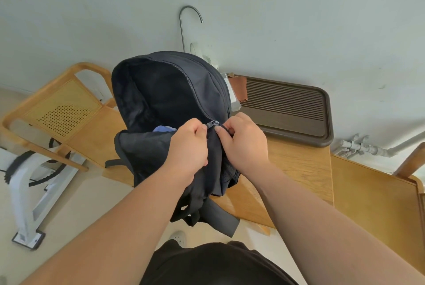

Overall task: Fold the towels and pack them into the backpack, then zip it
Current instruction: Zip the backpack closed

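Forearms reach forward to the black backpack [207, 82], upright on the table [299, 169], mouth open, a blue towel [164, 128] inside. Left hand [188, 146] pinches the zipper pull [212, 123]; right hand [243, 144] grips the backpack fabric just beside it, the open track arcing up and away from both.

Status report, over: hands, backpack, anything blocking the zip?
Left hand and right hand pinch black fabric backpack at its zipper slider. Zip mostly open, blue towel inside. Nothing seen blocking.
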The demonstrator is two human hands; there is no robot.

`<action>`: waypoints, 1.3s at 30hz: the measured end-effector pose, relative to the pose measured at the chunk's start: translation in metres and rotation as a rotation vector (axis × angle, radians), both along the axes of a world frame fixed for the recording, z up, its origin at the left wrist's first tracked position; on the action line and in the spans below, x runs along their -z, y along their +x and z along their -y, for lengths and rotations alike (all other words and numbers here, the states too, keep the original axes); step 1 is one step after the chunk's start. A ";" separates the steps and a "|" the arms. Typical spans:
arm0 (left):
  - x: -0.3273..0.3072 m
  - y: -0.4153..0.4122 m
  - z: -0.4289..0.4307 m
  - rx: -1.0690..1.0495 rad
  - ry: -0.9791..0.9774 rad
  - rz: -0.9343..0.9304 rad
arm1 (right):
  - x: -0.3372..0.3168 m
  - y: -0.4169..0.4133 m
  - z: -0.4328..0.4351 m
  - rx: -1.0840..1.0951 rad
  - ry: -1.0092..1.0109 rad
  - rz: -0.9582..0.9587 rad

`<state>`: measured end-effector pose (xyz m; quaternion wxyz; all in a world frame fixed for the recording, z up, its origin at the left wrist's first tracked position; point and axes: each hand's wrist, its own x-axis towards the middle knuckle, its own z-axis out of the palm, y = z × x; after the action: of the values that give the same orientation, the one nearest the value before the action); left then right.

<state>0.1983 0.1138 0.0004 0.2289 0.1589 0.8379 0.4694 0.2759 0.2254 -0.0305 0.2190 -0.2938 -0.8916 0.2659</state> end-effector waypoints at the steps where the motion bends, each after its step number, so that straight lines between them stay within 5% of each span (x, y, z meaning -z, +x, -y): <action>1: 0.002 0.000 -0.002 -0.003 0.010 0.003 | 0.000 0.000 -0.001 0.000 0.008 -0.001; 13: -0.033 -0.021 0.012 0.227 -0.112 -0.599 | -0.005 0.008 -0.032 -0.252 0.297 0.002; 21: -0.034 -0.023 0.027 0.236 -0.137 -0.554 | 0.006 0.025 -0.053 -0.162 0.155 0.122; 24: -0.037 -0.021 0.030 0.254 -0.090 -0.537 | -0.010 0.022 -0.035 -0.236 0.093 0.029; 30: -0.040 -0.010 0.032 0.239 -0.041 -0.541 | -0.025 0.003 -0.014 -0.429 0.312 0.050; 39: -0.058 -0.011 0.026 0.213 -0.025 -0.657 | -0.037 0.009 -0.041 -0.223 0.497 0.020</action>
<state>0.1872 0.0876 0.0581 -0.0034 0.3852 0.8512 0.3566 0.2844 0.2659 0.0068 0.2450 -0.1334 -0.9585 0.0585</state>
